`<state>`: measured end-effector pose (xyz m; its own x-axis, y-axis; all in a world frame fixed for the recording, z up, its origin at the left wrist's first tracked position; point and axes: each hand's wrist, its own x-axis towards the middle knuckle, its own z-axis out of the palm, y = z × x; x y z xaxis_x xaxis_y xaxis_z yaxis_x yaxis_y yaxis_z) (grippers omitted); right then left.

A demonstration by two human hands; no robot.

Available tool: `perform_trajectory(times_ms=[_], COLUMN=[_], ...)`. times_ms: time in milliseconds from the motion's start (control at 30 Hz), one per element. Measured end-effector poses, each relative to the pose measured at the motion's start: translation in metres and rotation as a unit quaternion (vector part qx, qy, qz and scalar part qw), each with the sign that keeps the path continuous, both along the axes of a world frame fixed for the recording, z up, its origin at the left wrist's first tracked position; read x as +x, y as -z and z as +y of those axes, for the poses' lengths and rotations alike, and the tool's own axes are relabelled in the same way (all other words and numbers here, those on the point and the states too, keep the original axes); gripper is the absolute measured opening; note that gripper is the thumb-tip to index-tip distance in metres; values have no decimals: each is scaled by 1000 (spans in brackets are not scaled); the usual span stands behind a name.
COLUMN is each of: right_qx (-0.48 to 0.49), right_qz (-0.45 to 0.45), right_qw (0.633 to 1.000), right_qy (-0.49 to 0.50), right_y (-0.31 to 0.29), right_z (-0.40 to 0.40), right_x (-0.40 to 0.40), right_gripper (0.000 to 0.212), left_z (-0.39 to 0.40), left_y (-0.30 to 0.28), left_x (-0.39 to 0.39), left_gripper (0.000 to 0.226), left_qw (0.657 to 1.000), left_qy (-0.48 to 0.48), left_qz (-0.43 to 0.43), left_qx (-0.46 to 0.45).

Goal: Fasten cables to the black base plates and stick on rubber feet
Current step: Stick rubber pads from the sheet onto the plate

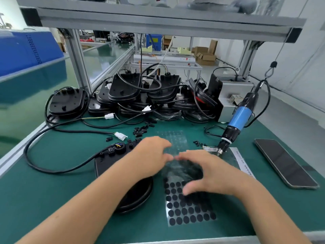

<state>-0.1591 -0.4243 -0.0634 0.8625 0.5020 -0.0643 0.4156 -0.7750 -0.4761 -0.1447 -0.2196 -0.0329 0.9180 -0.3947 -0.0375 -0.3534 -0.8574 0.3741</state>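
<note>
Green matting covers the table (52,199) under my view, with a grey aluminium frame (79,60) overhead and cardboard boxes far behind. My left hand (151,155) and right hand (205,175) meet over the middle, fingertips nearly touching; both are motion-blurred. Between them I see a crumpled clear film (179,169), but I cannot tell whether either hand pinches it or only hovers with fingers loosely curved. Just under my right hand lies the sheet of rubber feet (188,208), rows of black round dots on backing. Beside it, under my left forearm, sits the black base plate (133,192) I am working on, its cable (58,170) looping away left across the table. Beyond the hands lies an emptied clear sheet (173,138), with small black clips (140,130) and a few screws (197,143) scattered near. Further back stands a pile of base plates (140,94) tangled with cables. To the right hangs a blue electric screwdriver (237,120), tip near the table, and a phone (284,162) lies flat near the right edge.
</note>
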Motion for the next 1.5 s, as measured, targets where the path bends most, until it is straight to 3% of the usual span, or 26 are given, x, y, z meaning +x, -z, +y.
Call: perform_trajectory(times_ms=[67, 167, 233, 333, 533, 633, 800, 900, 1100, 1200, 1300, 1367, 1500], right_qx=[-49, -38, -22, -13, 33, 103, 132, 141, 218, 145, -34, -126, -108], right_qz=[-25, -55, -78, -91, -139, -120, -152, -197, -161, -158, -59, -23, -34], right_qw=[998, 998, 997, 995, 985, 976, 970, 962, 951, 953, 977, 974, 974], right_qy=[-4, 12, 17, 28, 94, 147, 137, 125, 151, 216, 201, 185, 198], right_y=[10, 12, 13, 15, 22, 22, 13, 6, -16, -28, -27, -18, -2], right_z=[5, 13, 15, 18, 25, 23, 24, 36, 35, 13, 2, 5, 13], right_x=[1, 7, 11, 17, 27, 29, 22, 19, 20, 19, 16, 15, 23], right_gripper=[93, 74, 55, 48, 30, 28, 40, 35, 27, 23, 22, 27, 29], left_z=[14, 20, 19, 20, 15, 15, 17, 17, 18, 26, 33, 35, 40], left_y=[0, 6, 10, 9, 13, 16, 21, 23, 22, 17, 11, 6, -6], left_x=[1, -6, -5, -1, 1, 4, 6, 5, 7, 10, 15, 19, 29], left_gripper=[38, 28, 28, 30, 49, 55, 39, 39, 30, 29, 28, 27, 26], left_qw=[1000, 999, 997, 992, 999, 991, 963, 957, 942, 934, 916, 890, 804], left_qy=[-15, -31, -50, -88, -50, -50, -63, -62, -92, -126, -166, -201, -229], left_qz=[-7, -29, -42, -37, 4, 56, 10, -15, -46, -46, -33, -11, 71], left_qx=[2, -8, -34, -84, 9, -110, -260, -281, -321, -332, -364, -410, -545])
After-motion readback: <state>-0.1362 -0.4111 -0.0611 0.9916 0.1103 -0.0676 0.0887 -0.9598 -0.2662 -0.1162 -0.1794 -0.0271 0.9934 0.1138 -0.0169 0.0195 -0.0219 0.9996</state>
